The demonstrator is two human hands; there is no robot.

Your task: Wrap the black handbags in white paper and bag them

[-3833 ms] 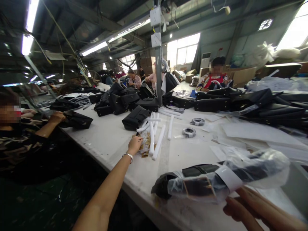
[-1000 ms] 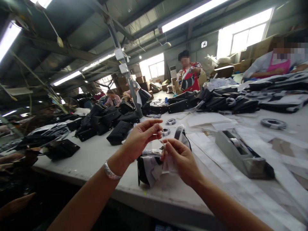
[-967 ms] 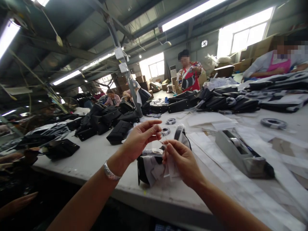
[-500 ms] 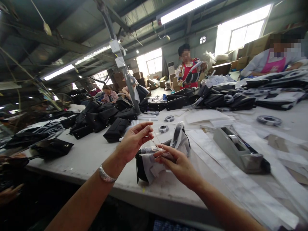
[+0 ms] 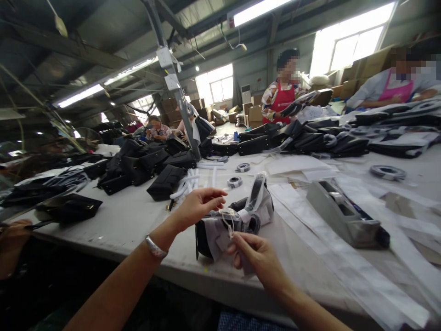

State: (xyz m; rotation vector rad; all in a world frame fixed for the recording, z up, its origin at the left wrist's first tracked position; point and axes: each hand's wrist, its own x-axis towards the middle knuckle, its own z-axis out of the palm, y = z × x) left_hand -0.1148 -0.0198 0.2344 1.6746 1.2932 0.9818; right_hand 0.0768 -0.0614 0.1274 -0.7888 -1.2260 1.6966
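A black strap bundle wrapped in clear plastic and white paper (image 5: 237, 219) lies near the front edge of the white table (image 5: 138, 220). My left hand (image 5: 198, 207), with a silver bracelet at the wrist, pinches a thin clear string just above the bundle's left end. My right hand (image 5: 257, 255) is closed in a pinch on the lower end of the same string (image 5: 228, 223), in front of the bundle. Both hands touch or hover right at the wrapping.
A grey tape dispenser (image 5: 344, 220) stands right of the bundle. White paper strips (image 5: 347, 262) lie along the right. Black bags (image 5: 165, 181), white foam tubes (image 5: 188, 184) and tape rolls (image 5: 234, 182) fill the middle. A person in a red apron (image 5: 284, 99) stands at the far side; other workers sit around.
My right hand has dropped lower and nearer to me, pulling the string down. My left hand has sunk closer to the bundle. The person in the red apron has shifted right.
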